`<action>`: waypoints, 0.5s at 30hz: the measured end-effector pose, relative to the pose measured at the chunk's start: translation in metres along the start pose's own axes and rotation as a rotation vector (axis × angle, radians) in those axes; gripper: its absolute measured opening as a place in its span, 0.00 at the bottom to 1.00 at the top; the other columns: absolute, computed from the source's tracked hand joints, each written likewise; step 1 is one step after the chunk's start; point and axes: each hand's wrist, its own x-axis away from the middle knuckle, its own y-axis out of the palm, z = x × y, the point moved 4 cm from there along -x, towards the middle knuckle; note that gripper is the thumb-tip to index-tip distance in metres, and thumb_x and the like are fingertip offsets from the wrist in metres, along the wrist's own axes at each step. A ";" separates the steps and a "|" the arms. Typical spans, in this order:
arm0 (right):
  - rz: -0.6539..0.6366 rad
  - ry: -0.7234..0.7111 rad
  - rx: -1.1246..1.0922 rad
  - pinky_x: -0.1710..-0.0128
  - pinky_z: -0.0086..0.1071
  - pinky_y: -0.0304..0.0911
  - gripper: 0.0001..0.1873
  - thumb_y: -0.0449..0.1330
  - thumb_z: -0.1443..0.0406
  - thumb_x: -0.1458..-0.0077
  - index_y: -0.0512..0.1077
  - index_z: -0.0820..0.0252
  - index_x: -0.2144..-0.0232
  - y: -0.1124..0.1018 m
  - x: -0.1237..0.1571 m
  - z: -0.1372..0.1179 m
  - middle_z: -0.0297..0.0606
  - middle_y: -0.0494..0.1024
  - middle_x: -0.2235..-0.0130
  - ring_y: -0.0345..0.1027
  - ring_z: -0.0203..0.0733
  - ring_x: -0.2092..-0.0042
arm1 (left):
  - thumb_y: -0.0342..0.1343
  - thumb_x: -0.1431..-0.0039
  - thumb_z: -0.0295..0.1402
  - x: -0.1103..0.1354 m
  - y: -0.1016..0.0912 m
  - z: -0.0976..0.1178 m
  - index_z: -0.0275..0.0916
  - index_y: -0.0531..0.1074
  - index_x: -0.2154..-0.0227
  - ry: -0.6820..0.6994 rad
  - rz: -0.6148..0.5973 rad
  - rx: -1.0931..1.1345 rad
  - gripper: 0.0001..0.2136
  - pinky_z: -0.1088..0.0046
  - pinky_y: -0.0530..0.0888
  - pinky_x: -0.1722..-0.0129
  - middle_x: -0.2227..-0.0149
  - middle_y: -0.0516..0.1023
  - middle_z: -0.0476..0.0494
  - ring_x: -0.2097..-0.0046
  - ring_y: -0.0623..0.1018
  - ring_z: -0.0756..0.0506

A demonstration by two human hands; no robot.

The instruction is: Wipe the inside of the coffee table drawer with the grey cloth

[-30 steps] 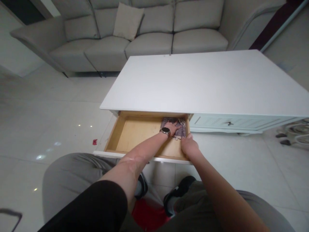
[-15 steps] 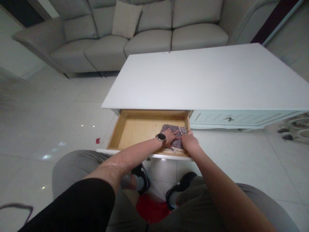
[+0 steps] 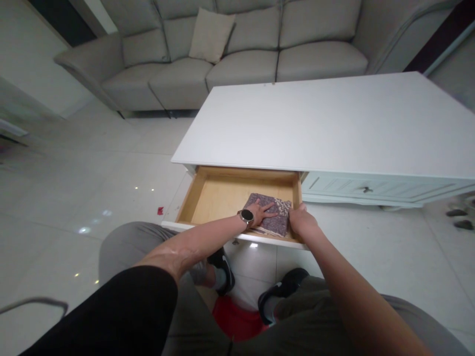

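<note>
Entry: we see the left hand (image 3: pixel 264 212), a watch (image 3: pixel 245 216) on its wrist, lying palm down with the fingers spread flat on a folded, purple-grey patterned cloth (image 3: pixel 276 226). The hand is open and presses on the cloth, gripping nothing. The cloth sits in the front right corner of the open wooden drawer (image 3: pixel 193 198), on the drawer floor and close against its right wall. The right hand (image 3: pixel 302 222) is at that same corner with curled fingers, touching the cloth's right edge or the wall. We cannot tell which, nor whether it grips anything. Change noted: a second ago the cloth lay bunched further back in the drawer under the left hand, with the right hand on the front corner. Half a second ago both hands were on it. Now it lies nearer the drawer front, squarer and flatter. We judge from this that the cloth has been drawn forward and smoothed, and that it is resting on the drawer floor, not lifted. The rest of the drawer floor shows bare wood. Over the drawer is the white coffee table top (image 3: pixel 334 123), and right of the drawer is a second drawer front with a knob (image 3: pixel 367 189), closed.
</note>
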 end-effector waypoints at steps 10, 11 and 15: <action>0.002 -0.008 -0.016 0.51 0.37 0.68 0.26 0.39 0.72 0.33 0.68 0.66 0.40 0.002 -0.004 0.001 0.61 0.62 0.42 0.73 0.51 0.45 | 0.64 0.42 0.37 0.122 0.030 -0.126 0.60 0.43 0.28 -0.366 -0.121 0.069 0.45 0.38 0.59 0.35 0.25 0.36 0.41 0.28 0.51 0.24; 0.005 -0.018 -0.016 0.51 0.37 0.68 0.26 0.39 0.71 0.32 0.68 0.65 0.40 0.002 -0.004 0.001 0.62 0.62 0.42 0.73 0.51 0.45 | 0.64 0.42 0.37 0.135 0.036 -0.136 0.59 0.42 0.28 -0.375 -0.130 0.068 0.46 0.38 0.58 0.35 0.25 0.36 0.39 0.28 0.50 0.25; -0.004 -0.056 -0.006 0.52 0.38 0.68 0.26 0.39 0.72 0.32 0.67 0.66 0.39 0.003 -0.004 0.002 0.63 0.62 0.42 0.74 0.50 0.48 | 0.63 0.41 0.37 0.167 0.054 -0.156 0.56 0.43 0.28 -0.400 -0.118 0.080 0.45 0.39 0.57 0.34 0.25 0.34 0.37 0.28 0.48 0.24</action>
